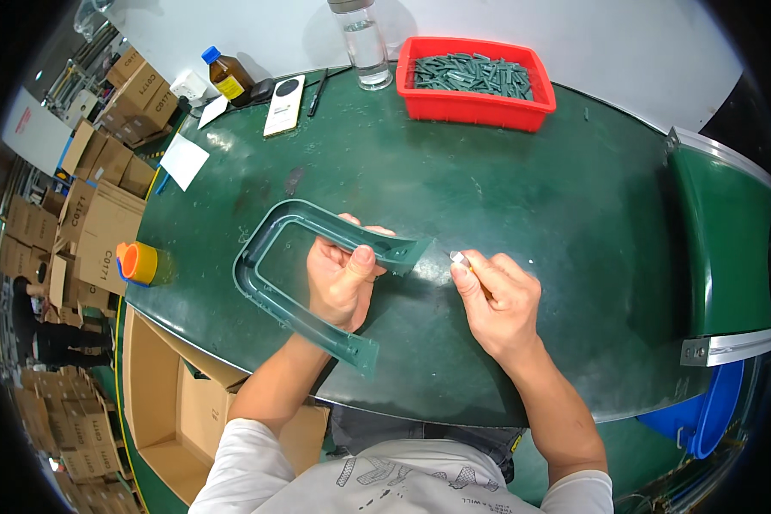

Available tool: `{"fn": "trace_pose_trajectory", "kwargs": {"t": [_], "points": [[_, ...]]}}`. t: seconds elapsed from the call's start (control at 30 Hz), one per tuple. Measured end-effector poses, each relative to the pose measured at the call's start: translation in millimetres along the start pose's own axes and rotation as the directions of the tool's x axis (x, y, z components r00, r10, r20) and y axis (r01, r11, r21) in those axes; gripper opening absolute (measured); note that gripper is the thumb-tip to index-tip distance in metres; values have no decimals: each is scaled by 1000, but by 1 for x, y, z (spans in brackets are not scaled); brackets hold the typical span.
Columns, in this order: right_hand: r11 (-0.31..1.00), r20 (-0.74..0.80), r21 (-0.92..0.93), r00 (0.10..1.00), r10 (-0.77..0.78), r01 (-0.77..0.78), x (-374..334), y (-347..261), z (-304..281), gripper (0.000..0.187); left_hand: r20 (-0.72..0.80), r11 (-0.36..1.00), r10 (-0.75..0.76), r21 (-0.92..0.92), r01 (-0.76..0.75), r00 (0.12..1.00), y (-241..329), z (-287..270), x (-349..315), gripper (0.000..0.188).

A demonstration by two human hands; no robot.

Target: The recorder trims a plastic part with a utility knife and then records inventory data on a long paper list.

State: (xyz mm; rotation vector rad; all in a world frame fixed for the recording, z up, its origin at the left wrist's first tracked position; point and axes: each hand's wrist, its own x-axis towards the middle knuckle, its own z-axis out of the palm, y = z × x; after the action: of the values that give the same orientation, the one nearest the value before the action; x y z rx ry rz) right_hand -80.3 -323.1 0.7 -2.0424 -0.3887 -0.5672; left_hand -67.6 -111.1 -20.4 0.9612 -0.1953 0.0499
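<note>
green u-shaped part: your u-shaped part [247, 272] is held up over the table [600, 214], toward nine o'clock from the middle of your view; its closed bend faces ten o'clock and its two free ends point to four.
left hand: your left hand [344, 278] is closed on the upper leg, thumb on the near face and fingers wrapped behind; the lower leg passes over your wrist, and you cannot tell whether it rests there.
right hand: your right hand [507, 304] pinches a small tool [459, 258] between thumb and fingers, its dark tip at ten o'clock from the grip, near the upper leg's end and seemingly just apart from it.
weight: probably light, since one hand carries the whole part by one leg.
stiffness: it looks like thin moulded plastic, likely firm at the bends but springy along the legs.
surface: the glossy faces may slide under dry fingers, so a pinch across both faces should serve you better than a flat palm.
fragile spots: the thin leg ends look easiest to nick or flex.
where to hold: take the upper leg a little back from its end, toward ten o'clock, with your fingers clear of the tool's tip.
</note>
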Motion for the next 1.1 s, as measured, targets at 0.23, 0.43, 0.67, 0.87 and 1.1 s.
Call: {"fn": "trace_pose_trajectory", "kwargs": {"t": [0.23,0.43,0.67,0.87,1.1], "points": [[850,115,204,874,473,-487,17,12,-14,33,73,997,-1,-78,6,997,5,13,1,39],[453,592,551,711,380,-701,8,-4,-17,41,66,997,-4,-80,10,998,1,4,4,37],[650,694,488,711,117,-583,-1,-30,-13,35,-107,999,31,-3,-32,994,-6,-8,11,35],[801,656,347,737,163,-487,-13,-35,-1,35,-140,999,37,-6,-38,989,-4,-4,10,39],[811,630,380,766,124,-444,-13,-38,1,35,-138,998,56,-19,-59,989,-7,-1,10,39]]}}
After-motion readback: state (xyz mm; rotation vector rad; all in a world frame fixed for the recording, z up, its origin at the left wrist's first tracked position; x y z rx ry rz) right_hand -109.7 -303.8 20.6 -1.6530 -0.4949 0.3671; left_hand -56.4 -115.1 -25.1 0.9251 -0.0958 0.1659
